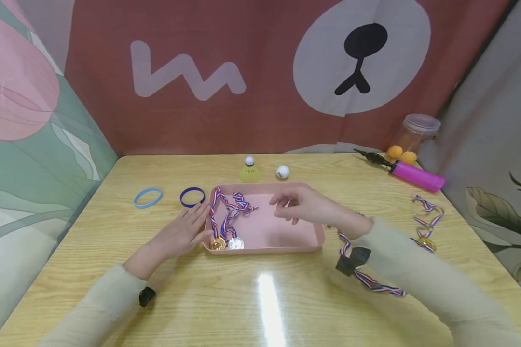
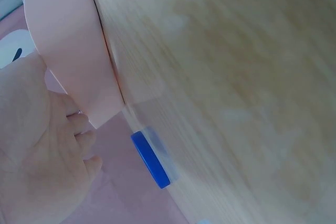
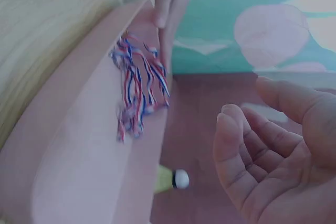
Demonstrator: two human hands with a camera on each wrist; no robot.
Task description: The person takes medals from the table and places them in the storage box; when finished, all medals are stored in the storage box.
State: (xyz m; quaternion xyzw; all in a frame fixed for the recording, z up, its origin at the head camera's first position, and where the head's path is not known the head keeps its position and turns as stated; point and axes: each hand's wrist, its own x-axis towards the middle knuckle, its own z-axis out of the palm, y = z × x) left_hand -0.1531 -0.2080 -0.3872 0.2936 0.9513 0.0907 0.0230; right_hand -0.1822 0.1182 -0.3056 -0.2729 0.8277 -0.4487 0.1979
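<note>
A pink tray (image 1: 282,249) lies on the table. In its left part are a gold medal (image 1: 218,244) and a silver medal (image 1: 236,243), their red, white and blue ribbons (image 1: 228,217) bunched above them. My left hand (image 1: 181,232) rests at the tray's left wall with fingers straight, and the left wrist view shows its palm side by the wall. Over the right half of the tray hovers my right hand (image 1: 301,205), its fingers loosely bent and nothing between them, as the right wrist view (image 3: 278,161) also shows. Another striped ribbon (image 1: 375,284) lies partly under my right forearm.
A light blue wristband (image 1: 147,197) and a dark blue one (image 1: 192,197) lie left of the tray. Behind it stand a yellow shuttlecock (image 1: 249,172) and a white ball (image 1: 282,172). At right are a magenta pump (image 1: 418,176), orange balls (image 1: 408,157), a clear jar (image 1: 417,130) and another gold medal (image 1: 427,244).
</note>
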